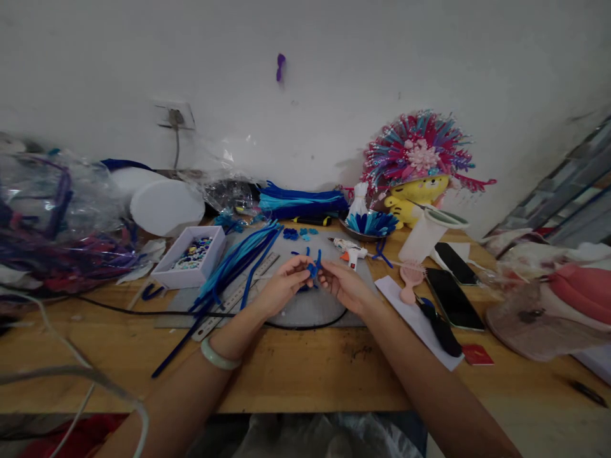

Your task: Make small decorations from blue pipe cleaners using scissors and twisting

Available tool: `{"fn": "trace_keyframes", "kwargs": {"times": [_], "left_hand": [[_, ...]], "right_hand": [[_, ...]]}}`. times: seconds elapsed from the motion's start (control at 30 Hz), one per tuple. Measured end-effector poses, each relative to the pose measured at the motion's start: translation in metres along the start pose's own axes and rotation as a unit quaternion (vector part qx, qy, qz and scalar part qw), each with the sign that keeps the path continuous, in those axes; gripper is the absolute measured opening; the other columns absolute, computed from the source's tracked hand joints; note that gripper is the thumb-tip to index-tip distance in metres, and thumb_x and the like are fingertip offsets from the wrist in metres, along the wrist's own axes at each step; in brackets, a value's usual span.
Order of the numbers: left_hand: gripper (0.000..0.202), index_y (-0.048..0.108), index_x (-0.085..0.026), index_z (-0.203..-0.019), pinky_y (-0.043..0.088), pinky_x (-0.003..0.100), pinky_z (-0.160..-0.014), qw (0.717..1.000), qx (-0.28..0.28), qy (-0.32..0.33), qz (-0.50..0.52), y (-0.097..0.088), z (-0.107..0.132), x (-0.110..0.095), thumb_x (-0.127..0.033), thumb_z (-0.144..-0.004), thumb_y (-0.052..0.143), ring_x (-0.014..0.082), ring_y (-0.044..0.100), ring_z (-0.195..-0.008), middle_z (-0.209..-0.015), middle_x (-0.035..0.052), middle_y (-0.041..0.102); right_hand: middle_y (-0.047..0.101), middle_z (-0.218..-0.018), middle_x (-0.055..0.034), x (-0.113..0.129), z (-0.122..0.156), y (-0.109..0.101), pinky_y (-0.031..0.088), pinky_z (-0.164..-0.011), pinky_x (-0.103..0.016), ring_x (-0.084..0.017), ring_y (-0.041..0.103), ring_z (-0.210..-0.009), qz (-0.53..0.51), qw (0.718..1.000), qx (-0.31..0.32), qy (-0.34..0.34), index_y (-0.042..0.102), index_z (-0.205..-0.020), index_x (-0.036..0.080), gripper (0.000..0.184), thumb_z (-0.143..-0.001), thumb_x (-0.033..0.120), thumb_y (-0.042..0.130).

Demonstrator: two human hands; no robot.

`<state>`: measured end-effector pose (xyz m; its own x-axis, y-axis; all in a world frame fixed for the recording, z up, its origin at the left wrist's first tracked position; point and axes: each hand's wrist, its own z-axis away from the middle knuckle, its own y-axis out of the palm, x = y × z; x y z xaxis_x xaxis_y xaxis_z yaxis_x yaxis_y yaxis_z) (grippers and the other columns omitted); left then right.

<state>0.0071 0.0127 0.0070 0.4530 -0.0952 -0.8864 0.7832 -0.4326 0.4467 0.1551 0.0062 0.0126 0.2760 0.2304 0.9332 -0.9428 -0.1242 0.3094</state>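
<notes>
My left hand (281, 286) and my right hand (344, 284) meet over a grey mat (305, 308) at the middle of the wooden table (305, 375). Both pinch a small blue pipe-cleaner piece (313, 267) between their fingertips, with its ends sticking up. A pale green bangle (217, 356) sits on my left wrist. A bundle of blue pipe cleaners (238, 264) and a metal ruler (238, 296) lie just left of my left hand. A white glue gun (350, 249) lies just beyond my right hand.
A white box of beads (191, 256) stands left of the mat. Two phones (453, 280), a pink brush (410, 280) and a white cup (427, 235) lie to the right. A yellow toy with a pink and blue headdress (420, 165) stands by the wall. Plastic bags (57, 216) fill the left side.
</notes>
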Motion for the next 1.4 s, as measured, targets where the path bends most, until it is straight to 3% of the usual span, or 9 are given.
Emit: {"fn": "trace_keyframes", "kwargs": {"times": [0.07,0.17,0.3,0.4,0.57,0.67,0.9,1.03,1.4], "left_hand": [[0.016,0.057,-0.017,-0.078,0.039,0.022,-0.057,0.996,-0.062,0.059,0.021,-0.008,-0.006,-0.002,-0.017,-0.062,0.062,0.0082,0.051,-0.057,-0.066,-0.0031,0.052],[0.017,0.054,-0.018,-0.075,0.040,0.021,-0.057,0.968,-0.200,0.148,0.042,-0.025,-0.016,-0.007,-0.013,-0.060,0.060,0.0071,0.051,-0.055,-0.064,-0.0051,0.051],[0.014,0.048,-0.018,-0.066,0.039,0.021,-0.055,0.936,-0.314,0.134,0.080,-0.039,-0.023,-0.011,-0.008,-0.058,0.054,0.0062,0.047,-0.048,-0.056,-0.0072,0.048],[0.014,0.044,-0.018,-0.062,0.038,0.021,-0.052,0.926,-0.353,0.087,0.106,-0.041,-0.023,-0.012,-0.007,-0.059,0.051,0.0068,0.045,-0.044,-0.050,-0.0072,0.045],[0.013,0.044,-0.018,-0.066,0.035,0.020,-0.047,0.916,-0.384,0.044,0.104,-0.042,-0.021,-0.012,-0.007,-0.061,0.050,0.0067,0.043,-0.041,-0.049,-0.0072,0.045],[0.013,0.044,-0.017,-0.067,0.034,0.019,-0.044,0.920,-0.379,0.029,0.096,-0.042,-0.020,-0.010,-0.009,-0.060,0.051,0.0066,0.043,-0.041,-0.050,-0.0068,0.046],[0.017,0.045,-0.017,-0.069,0.033,0.020,-0.044,0.938,-0.338,0.023,0.076,-0.035,-0.018,-0.005,-0.012,-0.056,0.054,0.0064,0.043,-0.041,-0.053,-0.0064,0.049],[0.019,0.046,-0.017,-0.069,0.031,0.020,-0.043,0.944,-0.324,0.031,0.057,-0.033,-0.018,-0.002,-0.015,-0.053,0.057,0.0060,0.042,-0.041,-0.052,-0.0073,0.046],[0.020,0.047,-0.018,-0.067,0.030,0.020,-0.044,0.948,-0.316,0.024,0.042,-0.033,-0.017,0.001,-0.018,-0.050,0.058,0.0060,0.043,-0.041,-0.052,-0.0080,0.047]], "right_hand": [[0.057,-0.067,-0.0006,0.002,-0.002,-0.005,0.041,-0.052,-0.022,-0.008,0.050,-0.054,0.134,0.988,-0.065,-0.040,0.059,-0.078,0.015,0.021,-0.079,0.030,0.045],[0.060,-0.078,-0.0045,0.005,-0.005,-0.015,0.042,-0.069,-0.028,-0.014,0.054,-0.072,0.342,0.925,-0.118,-0.119,0.061,-0.078,0.015,0.015,-0.077,0.022,0.048],[0.062,-0.089,-0.0094,-0.002,-0.005,-0.021,0.037,-0.084,-0.031,-0.019,0.052,-0.090,0.623,0.753,-0.062,-0.202,0.063,-0.084,0.013,0.018,-0.078,0.015,0.047],[0.062,-0.093,-0.0090,-0.011,-0.005,-0.017,0.037,-0.084,-0.030,-0.018,0.053,-0.092,0.693,0.694,0.001,-0.192,0.063,-0.091,0.014,0.022,-0.080,0.016,0.044],[0.063,-0.092,-0.0086,0.000,-0.001,-0.015,0.038,-0.080,-0.025,-0.017,0.054,-0.091,0.707,0.684,-0.009,-0.180,0.064,-0.086,0.014,0.023,-0.081,0.022,0.043],[0.065,-0.085,-0.0094,0.026,0.013,-0.026,0.039,-0.068,-0.025,-0.018,0.058,-0.079,0.725,0.679,-0.062,-0.096,0.065,-0.079,0.014,0.026,-0.080,0.029,0.043],[0.064,-0.074,-0.0133,0.066,0.059,-0.097,0.033,-0.054,-0.025,-0.020,0.059,-0.067,0.762,0.610,-0.190,0.107,0.064,-0.070,0.013,0.038,-0.080,0.039,0.038],[0.064,-0.076,-0.0140,0.072,0.056,-0.114,0.032,-0.054,-0.025,-0.019,0.059,-0.069,0.756,0.603,-0.247,0.061,0.065,-0.076,0.012,0.038,-0.082,0.034,0.035],[0.063,-0.067,-0.0079,0.078,0.018,-0.058,0.030,-0.053,-0.025,-0.017,0.055,-0.063,0.736,0.621,-0.250,-0.095,0.063,-0.067,0.016,0.040,-0.082,0.039,0.034]]}}
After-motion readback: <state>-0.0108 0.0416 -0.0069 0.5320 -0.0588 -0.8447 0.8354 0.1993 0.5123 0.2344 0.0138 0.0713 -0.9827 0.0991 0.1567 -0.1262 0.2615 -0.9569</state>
